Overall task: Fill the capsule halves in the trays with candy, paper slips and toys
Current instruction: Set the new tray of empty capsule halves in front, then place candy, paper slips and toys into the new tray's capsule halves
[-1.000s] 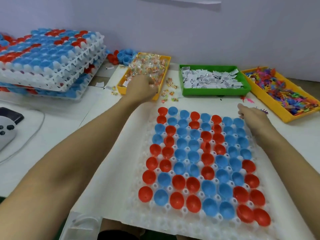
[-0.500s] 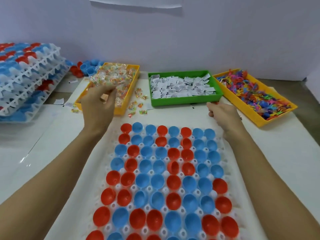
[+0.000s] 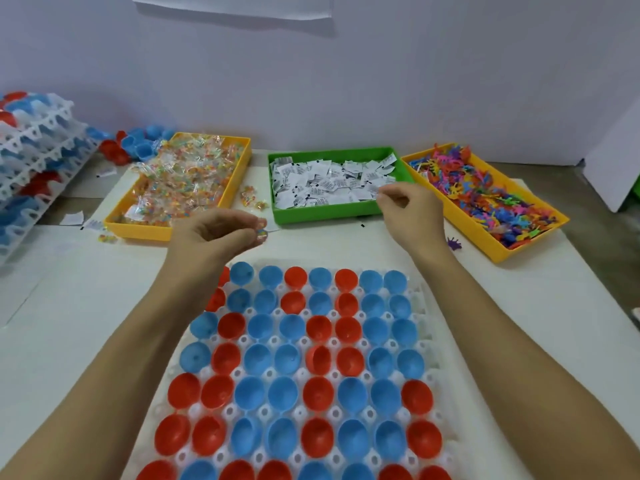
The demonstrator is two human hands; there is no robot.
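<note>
The left hand (image 3: 214, 233) hovers just past the far left corner of the tray (image 3: 420, 299), its fingers curled round a few wrapped candies (image 3: 260, 233) that show at its fingertips. The right hand (image 3: 410, 211) is at the near right corner of the green bin (image 3: 322, 213), its thumb and forefinger pinched together at the slips (image 3: 329, 183); whether they hold a slip I cannot tell. From the tray's centre, the candy bin (image 3: 145, 230) sits at 11 o'clock, the green bin at 12 and the toy bin (image 3: 498, 252) at 1, heaped with bright toys (image 3: 485, 195). The capsule halves (image 3: 284, 386), red and blue, sit open side up in the tray's rows at 6 o'clock. Stacked trays (image 3: 31, 150) stand at 10 o'clock, with loose halves (image 3: 138, 147) just beyond the candy bin.
</note>
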